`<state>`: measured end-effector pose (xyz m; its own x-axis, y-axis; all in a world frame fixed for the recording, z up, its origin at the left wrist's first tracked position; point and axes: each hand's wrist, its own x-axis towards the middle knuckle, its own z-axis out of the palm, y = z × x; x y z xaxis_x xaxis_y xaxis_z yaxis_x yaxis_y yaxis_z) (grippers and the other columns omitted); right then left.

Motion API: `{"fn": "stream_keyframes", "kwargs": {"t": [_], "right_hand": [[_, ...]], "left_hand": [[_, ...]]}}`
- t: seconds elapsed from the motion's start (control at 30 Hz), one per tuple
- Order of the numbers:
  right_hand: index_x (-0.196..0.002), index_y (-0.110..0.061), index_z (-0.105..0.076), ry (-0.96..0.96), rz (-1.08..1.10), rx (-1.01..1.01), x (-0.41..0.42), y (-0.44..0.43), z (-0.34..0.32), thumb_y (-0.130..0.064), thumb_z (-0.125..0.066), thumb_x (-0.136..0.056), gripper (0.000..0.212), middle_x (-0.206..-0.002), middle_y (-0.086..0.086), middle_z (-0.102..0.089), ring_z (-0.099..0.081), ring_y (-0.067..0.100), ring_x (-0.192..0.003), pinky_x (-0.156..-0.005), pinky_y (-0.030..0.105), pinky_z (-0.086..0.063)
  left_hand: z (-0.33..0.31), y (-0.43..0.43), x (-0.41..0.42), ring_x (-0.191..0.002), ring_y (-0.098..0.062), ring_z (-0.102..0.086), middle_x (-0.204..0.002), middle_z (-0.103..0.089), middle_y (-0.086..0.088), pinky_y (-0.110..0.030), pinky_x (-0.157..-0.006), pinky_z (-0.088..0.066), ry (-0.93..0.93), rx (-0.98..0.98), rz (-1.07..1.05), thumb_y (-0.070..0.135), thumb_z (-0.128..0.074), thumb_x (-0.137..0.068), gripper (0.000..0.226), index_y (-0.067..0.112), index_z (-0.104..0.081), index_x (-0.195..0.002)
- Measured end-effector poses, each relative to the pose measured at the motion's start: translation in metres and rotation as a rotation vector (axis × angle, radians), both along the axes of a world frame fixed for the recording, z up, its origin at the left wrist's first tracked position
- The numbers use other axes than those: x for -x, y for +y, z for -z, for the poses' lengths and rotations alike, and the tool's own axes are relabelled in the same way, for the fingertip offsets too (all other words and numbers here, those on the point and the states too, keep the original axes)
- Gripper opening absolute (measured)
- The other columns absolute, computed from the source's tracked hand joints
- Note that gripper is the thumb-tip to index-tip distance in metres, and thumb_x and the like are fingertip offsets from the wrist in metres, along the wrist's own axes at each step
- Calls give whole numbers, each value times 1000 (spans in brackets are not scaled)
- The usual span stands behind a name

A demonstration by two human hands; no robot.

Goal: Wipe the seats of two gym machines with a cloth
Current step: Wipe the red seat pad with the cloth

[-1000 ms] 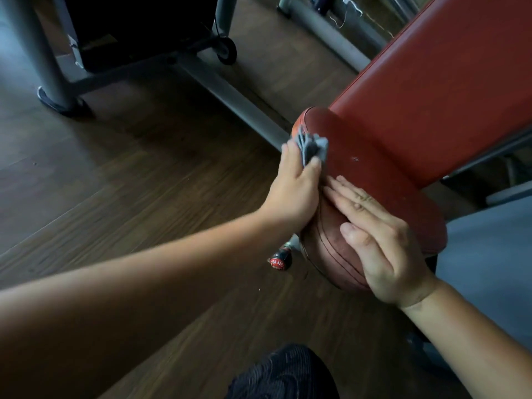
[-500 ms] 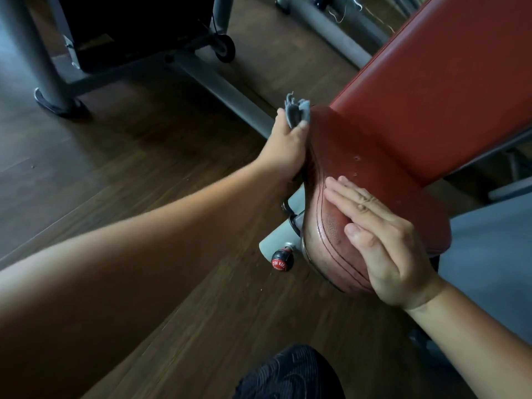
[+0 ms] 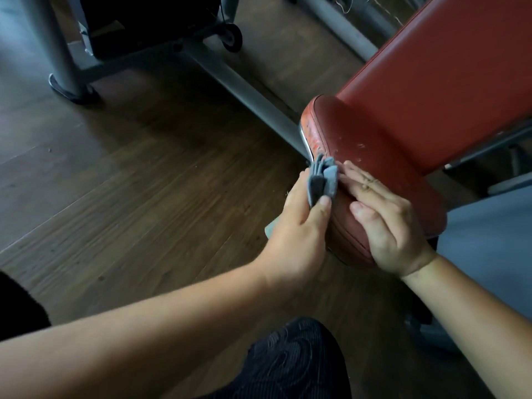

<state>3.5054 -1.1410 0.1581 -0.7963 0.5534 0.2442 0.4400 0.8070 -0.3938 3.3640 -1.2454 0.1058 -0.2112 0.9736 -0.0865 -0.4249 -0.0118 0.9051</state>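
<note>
A worn red padded seat [image 3: 371, 156] of a gym machine juts toward me, with its red backrest [image 3: 449, 79] rising behind it at the upper right. My left hand [image 3: 299, 234] grips a folded grey cloth [image 3: 408, 182] and presses it against the seat's left side edge, near the front. My right hand [image 3: 391, 226] lies flat on the front of the seat, fingers spread and holding nothing. Its fingertips almost touch the cloth.
Dark wooden floor [image 3: 144, 182] spreads to the left. A grey steel frame bar [image 3: 241, 87] runs diagonally behind the seat, with a grey post [image 3: 54, 47] and a small wheel [image 3: 231, 38] farther back. My dark-clothed knee [image 3: 296, 361] is at the bottom.
My left hand has slid the cloth from the seat's far back corner down along its left edge toward me, ending beside my right hand. The right hand stayed in place.
</note>
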Motion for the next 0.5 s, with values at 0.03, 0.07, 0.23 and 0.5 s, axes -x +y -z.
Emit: {"fn": "stream_keyframes", "kwargs": {"t": [0.03, 0.07, 0.23, 0.5], "right_hand": [[-140, 2, -57, -4, -30, -23, 1, -1, 0, -8, -40, -97, 47, -151, 12, -53, -45, 26, -146, -123, 39, -33], [-141, 3, -55, -8, -45, -3, 3, -2, -3, -7, -40, -98, 47, -152, 12, -52, -44, 25, -147, -122, 46, -34], [-142, 0, -55, -15, -28, -17, 1, -2, -1, -3, -43, -97, 46, -152, 10, -52, -42, 21, -148, -122, 49, -34], [-143, -1, -56, -42, -15, -32, 0, -2, 0, -10, -41, -100, 46, -152, 9, -52, -42, 20, -148, -122, 47, -33]], "left_hand": [[3, -12, -11, -152, -5, -34, -159, -44, 13, -45, -128, -26, 39, -38, -33, 33, -46, -101, 55, 33, -40, -156], [1, -17, -18, -154, -2, -27, -163, -36, 15, -44, -130, -22, 73, -27, -80, 34, -46, -101, 60, 31, -33, -160], [-1, 5, -30, -154, -3, -27, -166, -32, 9, -41, -130, -24, -14, 104, -344, 31, -44, -105, 59, 26, -31, -162], [-8, 2, -42, -142, -2, -42, -150, -50, 9, -37, -125, -32, 34, 107, -438, 26, -43, -107, 44, 27, -48, -150]]}}
